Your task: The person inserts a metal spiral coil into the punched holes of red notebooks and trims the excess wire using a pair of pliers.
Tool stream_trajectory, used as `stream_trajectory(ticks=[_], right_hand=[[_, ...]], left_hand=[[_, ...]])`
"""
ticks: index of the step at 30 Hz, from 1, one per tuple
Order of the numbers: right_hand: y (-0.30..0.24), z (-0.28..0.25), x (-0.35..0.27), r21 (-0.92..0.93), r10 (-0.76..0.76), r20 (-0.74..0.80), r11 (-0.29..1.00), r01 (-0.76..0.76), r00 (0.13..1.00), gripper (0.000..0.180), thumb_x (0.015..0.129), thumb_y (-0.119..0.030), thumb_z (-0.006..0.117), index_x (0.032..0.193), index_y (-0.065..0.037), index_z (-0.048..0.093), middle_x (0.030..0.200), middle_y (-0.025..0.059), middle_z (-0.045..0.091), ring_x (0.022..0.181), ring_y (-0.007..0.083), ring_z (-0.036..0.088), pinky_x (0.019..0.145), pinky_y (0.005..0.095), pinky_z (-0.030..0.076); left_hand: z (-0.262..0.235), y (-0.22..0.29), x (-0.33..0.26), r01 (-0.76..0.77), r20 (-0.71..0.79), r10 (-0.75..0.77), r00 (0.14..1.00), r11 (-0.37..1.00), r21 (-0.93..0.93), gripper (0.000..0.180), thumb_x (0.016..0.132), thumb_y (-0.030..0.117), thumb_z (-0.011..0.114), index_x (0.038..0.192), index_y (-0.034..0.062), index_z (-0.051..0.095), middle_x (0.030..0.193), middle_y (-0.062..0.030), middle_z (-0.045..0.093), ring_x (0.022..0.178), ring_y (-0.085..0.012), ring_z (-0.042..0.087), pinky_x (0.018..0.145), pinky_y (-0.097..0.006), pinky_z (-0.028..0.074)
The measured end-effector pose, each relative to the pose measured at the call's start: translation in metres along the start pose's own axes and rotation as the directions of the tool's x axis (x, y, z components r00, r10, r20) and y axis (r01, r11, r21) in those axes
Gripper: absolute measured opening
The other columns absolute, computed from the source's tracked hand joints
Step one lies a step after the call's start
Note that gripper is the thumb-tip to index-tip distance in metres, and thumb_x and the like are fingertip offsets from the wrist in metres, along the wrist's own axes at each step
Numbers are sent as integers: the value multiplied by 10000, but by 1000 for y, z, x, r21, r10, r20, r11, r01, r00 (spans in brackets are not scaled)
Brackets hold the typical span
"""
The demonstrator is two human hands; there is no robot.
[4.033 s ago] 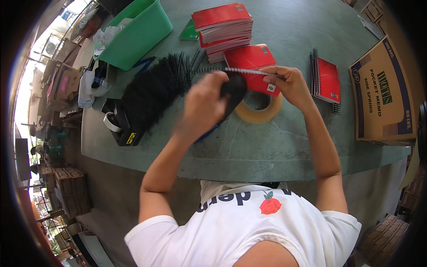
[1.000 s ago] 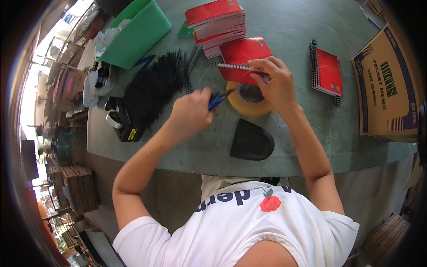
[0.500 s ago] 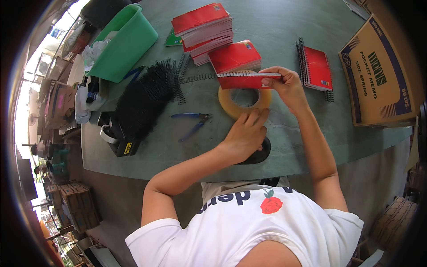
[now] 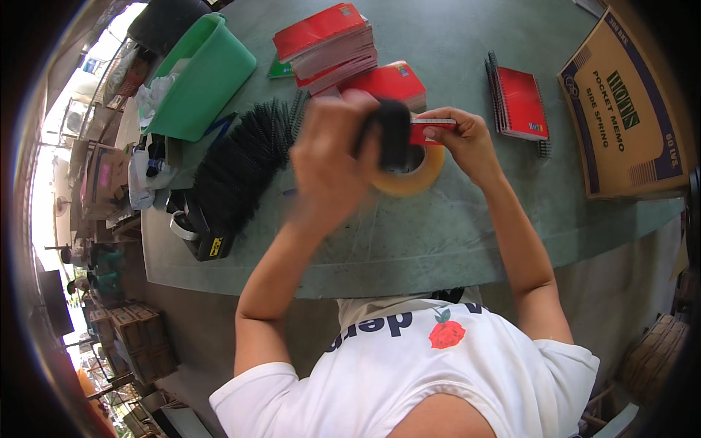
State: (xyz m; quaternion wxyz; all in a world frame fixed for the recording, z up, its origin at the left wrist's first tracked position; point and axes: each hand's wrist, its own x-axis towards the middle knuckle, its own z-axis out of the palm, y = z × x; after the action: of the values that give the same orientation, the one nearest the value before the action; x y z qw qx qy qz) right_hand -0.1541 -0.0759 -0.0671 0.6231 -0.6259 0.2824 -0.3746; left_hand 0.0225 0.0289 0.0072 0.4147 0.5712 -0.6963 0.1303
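Observation:
My right hand (image 4: 473, 144) pinches the end of a small red notebook (image 4: 418, 136), held edge-on above the table. My left hand (image 4: 327, 164), blurred by motion, grips a black block with rounded corners (image 4: 392, 135); its exact kind is unclear. This block covers the notebook's other end and the spiral there. Below the notebook lies a roll of yellowish tape (image 4: 412, 181), partly hidden by the left hand. Behind both hands are red notebooks (image 4: 387, 80), beside a taller pile of red notebooks (image 4: 321, 33). The left forearm hides nearly all of the blue-handled cutters (image 4: 290, 192).
Left of my hands is a heap of black wire spirals (image 4: 241, 164) by a black tape dispenser (image 4: 212, 237). A green bin (image 4: 212, 91) stands far left. To the right, red notebooks with spirals (image 4: 520, 102) lie near a cardboard box (image 4: 624, 109).
My left hand has picked up the black block from near the table's front edge and carried it up and left to the notebook's spiral end. My right hand keeps its hold, nearly still.

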Motion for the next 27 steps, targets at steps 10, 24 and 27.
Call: stream_trajectory(ticks=[10,24,27], right_hand=[[2,-5,-9,84,-77,23,994,75,997,185,851,26,614,1032,2,647,997,50,682,896,78,610,820,225,495],[4,-10,-16,-7,-28,84,1000,29,996,221,883,-31,609,1099,2,647,927,11,687,842,43,588,773,207,482],[11,-16,-13,-28,2,65,1000,0,998,230,880,-22,607,1105,1,645,968,21,682,865,61,594,790,212,479]], left_hand=[[9,0,10,47,171,-34,985,996,-72,305,779,13,662,1075,70,616,901,-105,605,806,-223,631,712,-324,532],[27,0,28,206,-2,-211,977,953,-222,281,727,16,690,1000,77,659,907,-124,626,864,-283,603,777,-364,488],[38,30,-24,166,446,-36,894,952,-257,258,724,53,707,976,67,649,927,-134,587,870,-318,582,762,-381,488]])
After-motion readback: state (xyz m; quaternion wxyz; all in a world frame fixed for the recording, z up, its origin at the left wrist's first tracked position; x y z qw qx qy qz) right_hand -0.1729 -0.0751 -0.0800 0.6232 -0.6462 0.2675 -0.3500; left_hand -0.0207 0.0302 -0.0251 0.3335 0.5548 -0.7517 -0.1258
